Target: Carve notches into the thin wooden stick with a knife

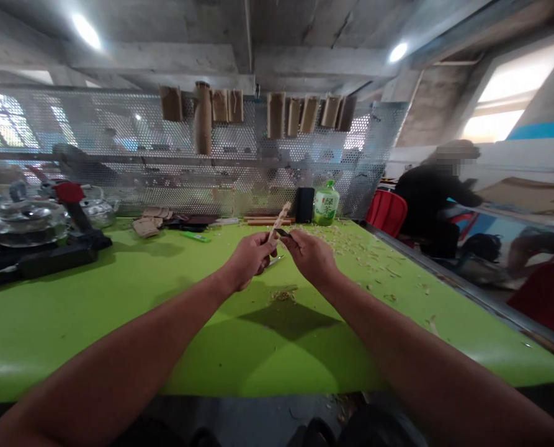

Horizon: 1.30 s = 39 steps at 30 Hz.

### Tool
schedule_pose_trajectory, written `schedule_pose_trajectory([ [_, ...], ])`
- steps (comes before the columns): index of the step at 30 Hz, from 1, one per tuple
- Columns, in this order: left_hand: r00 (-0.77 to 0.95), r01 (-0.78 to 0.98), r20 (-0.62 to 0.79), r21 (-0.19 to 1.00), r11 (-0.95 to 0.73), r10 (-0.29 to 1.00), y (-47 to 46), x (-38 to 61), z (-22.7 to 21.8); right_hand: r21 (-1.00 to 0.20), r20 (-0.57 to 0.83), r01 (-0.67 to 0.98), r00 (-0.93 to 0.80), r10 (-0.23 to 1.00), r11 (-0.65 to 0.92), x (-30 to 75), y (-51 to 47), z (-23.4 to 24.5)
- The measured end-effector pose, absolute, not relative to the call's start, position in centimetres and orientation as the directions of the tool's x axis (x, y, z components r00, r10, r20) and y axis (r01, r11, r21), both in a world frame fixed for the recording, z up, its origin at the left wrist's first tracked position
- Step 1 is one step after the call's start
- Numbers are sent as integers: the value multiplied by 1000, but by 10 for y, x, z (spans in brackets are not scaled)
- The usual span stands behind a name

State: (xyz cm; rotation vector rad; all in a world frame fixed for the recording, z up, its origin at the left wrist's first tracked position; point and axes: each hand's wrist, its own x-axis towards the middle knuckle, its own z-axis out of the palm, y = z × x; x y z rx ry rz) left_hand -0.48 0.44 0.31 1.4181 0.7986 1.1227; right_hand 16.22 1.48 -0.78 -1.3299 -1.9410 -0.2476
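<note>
A slender, pale, carved wooden stick (pixel 283 214) is held upright at a slant above the middle of the table, its lower part pinched between the thumb and fingers of the left hand (pixel 253 257). A small dark-bladed tool (pixel 283 233) is gripped narrowly in the right hand (pixel 316 254), its blade brought close against the stick; whether the two touch cannot be told. The hands are kept just apart, raised over the smooth lime-green tabletop (pixel 202 347), on which a shadow is cast.

Below them, a small heap of pale wood shavings (pixel 283 296) is seen, and more curls are strewn toward the right edge, which is bordered by a dark rail (pixel 448 284). The near edge is crossed by both forearms; between them, room is left down to that edge, and a broader stretch of green is left beside the left forearm, bounded by a black tool with a red top (pixel 79 233) and clear glass teapots (pixel 28 220).

The far edge is lined with flat brown wooden pieces (pixel 150 222), thin wooden strips (pixel 265 220), an upright black box (pixel 305 205) and a green-capped plastic bottle (pixel 327 205), backed by a perforated metal screen (pixel 153 149). Beyond the right edge, a person in dark clothing (pixel 428 198) is seated on a red chair (pixel 386 210).
</note>
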Motion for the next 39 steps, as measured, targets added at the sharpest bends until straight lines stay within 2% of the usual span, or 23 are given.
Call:
schedule_pose_trajectory([
  [8,371,-112,188,981,-158,909,5,-8,7,-462,618,666,-232,751,586,161,30,-16],
  [14,389,38,229,964,-264,892,9,-13,7,-747,454,381,-307,836,545,162,33,-19],
  [16,404,62,264,947,-314,876,10,-14,8,-785,425,330,-329,843,524,162,32,-19],
  [19,408,80,286,935,-346,867,10,-14,8,-682,496,463,-276,823,566,163,28,-17],
  [21,399,73,278,940,-332,874,9,-14,7,-523,575,642,-221,788,561,164,24,-15],
  [24,390,33,253,957,-288,886,7,-11,7,-305,656,835,-165,737,458,165,17,-11],
  [27,375,8,216,972,-236,902,4,-10,10,-186,685,907,-156,711,377,163,11,-8],
  [30,373,-19,159,986,-164,914,1,-9,11,-123,698,934,-159,698,336,161,8,-6],
  [32,377,-33,120,993,-117,918,2,-8,10,-128,676,936,-161,719,329,161,9,-6],
  [34,377,-15,110,994,-113,920,4,-8,9,-192,626,913,-169,761,360,162,12,-6],
  [39,375,37,236,963,-269,897,2,-9,10,-475,585,686,-221,780,551,163,18,-9],
])
